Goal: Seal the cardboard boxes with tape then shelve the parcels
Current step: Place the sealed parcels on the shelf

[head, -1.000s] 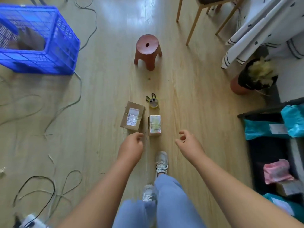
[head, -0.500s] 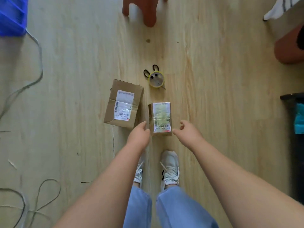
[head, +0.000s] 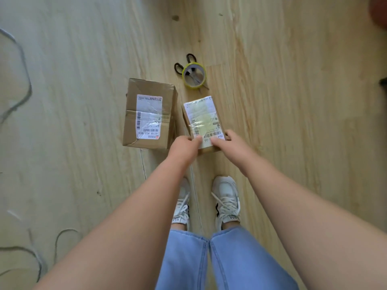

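Observation:
Two taped cardboard boxes lie on the wooden floor in front of my feet. The small box [head: 202,117] carries a white label under yellowish tape. My left hand [head: 183,146] grips its near left corner and my right hand [head: 227,143] grips its near right corner, thumbs on the label. The larger box [head: 149,114], with a white shipping label, sits just to the left, untouched. A roll of yellow tape [head: 193,77] stands beyond the small box, resting over black-handled scissors [head: 184,63].
Grey cables [head: 19,86] loop across the floor at the left edge and lower left. A red-brown object [head: 379,11] shows at the top right corner. My white sneakers [head: 226,197] stand just behind the boxes.
I have bent down and come closer; the stool and crate have left the view. Both hands moved forward from empty air and took hold of the small box's near end.

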### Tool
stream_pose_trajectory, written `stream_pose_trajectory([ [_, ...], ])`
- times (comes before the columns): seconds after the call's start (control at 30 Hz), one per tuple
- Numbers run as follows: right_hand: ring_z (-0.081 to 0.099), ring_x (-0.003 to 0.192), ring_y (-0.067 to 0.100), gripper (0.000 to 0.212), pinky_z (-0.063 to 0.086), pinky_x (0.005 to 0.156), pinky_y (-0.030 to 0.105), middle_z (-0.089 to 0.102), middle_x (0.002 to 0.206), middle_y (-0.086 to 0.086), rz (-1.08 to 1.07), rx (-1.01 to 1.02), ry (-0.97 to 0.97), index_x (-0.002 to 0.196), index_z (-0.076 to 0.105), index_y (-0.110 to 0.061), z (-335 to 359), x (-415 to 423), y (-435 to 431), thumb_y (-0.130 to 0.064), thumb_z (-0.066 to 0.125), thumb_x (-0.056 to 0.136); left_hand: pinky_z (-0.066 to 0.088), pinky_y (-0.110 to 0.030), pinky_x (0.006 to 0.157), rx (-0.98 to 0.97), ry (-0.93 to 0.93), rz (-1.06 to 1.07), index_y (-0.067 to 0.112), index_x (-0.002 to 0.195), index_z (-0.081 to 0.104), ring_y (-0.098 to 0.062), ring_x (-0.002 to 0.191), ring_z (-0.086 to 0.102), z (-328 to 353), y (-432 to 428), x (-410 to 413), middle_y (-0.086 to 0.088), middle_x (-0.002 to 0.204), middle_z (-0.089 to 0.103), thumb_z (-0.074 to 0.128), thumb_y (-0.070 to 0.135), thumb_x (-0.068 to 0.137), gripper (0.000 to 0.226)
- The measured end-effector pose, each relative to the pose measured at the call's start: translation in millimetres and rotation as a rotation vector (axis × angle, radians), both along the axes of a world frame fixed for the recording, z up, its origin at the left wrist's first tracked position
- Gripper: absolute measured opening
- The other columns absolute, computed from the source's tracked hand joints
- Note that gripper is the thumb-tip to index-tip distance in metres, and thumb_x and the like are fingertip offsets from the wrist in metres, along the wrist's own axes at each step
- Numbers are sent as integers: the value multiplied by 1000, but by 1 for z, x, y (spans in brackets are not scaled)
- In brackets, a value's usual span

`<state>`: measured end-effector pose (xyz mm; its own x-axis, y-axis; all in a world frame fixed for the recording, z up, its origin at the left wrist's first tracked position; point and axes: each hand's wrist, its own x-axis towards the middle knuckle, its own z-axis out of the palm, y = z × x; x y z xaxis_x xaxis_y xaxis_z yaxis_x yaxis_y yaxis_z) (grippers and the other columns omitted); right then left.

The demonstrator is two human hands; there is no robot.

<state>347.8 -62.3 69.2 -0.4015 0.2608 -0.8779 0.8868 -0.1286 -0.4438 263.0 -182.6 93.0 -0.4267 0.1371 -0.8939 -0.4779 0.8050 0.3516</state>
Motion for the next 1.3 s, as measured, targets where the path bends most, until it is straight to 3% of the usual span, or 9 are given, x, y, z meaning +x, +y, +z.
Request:
stream_pose_trajectory([
  [0.13,59,112,7,62,43,84,22,65,124,-10,-128,-46,107,139,46,-34,77,13,12,-45,75,85,55,-48,93,76,-26,112,16,83,65,-31,94,70,69,8,4,-13,97,73,60,40,93,26],
  [0.33,59,104,6,65,41,80,30,69,112,-10,-223,-20,218,130,48,-40,247,28,60,-45,84,76,58,-41,90,264,-53,136,4,108,67,-22,89,71,235,45,8,-16,104,73,61,37,94,37],
  [0.57,66,112,16,62,49,102,48,72,118,-5,-403,9,379,126,55,-35,421,64,87,-49,80,71,37,-15,64,443,56,34,15,114,67,6,73,58,411,91,-2,14,90,66,56,61,90,53],
  [0.63,65,114,14,69,50,103,49,70,120,-7,-456,59,413,133,51,-34,458,74,85,-47,84,73,42,-19,68,540,34,16,15,113,66,3,70,66,452,105,-4,12,87,71,60,59,88,51],
  [0.73,66,113,15,63,49,104,47,72,118,-6,-543,113,465,132,52,-30,502,89,84,-36,83,77,53,-34,87,576,68,-2,12,121,55,-13,94,68,498,123,-10,2,103,67,65,61,83,62],
  [0.83,68,110,15,64,51,103,40,74,114,-5,-586,155,525,127,56,-27,551,117,86,-37,84,70,56,-40,92,569,60,-163,16,140,44,-25,99,69,542,139,-7,-1,109,55,68,65,77,83],
  [1.03,69,110,18,58,50,104,39,74,116,1,-603,204,568,132,56,-25,615,196,106,-17,81,80,54,-44,97,590,-102,-697,15,110,68,-31,104,66,590,170,21,-17,115,67,71,70,67,69],
  [1.2,63,119,20,71,47,107,47,68,124,0,-835,422,491,122,62,-36,633,266,125,-51,92,59,49,-39,102,627,-148,-789,22,121,64,-33,114,61,605,207,89,-11,117,70,72,70,61,77],
  [1.3,64,111,21,92,52,100,48,63,122,-4,-1060,633,320,129,52,-32,641,306,135,-81,76,54,47,-41,106,735,-192,-749,22,127,59,-28,114,62,618,232,148,-10,120,68,70,54,81,57],
])
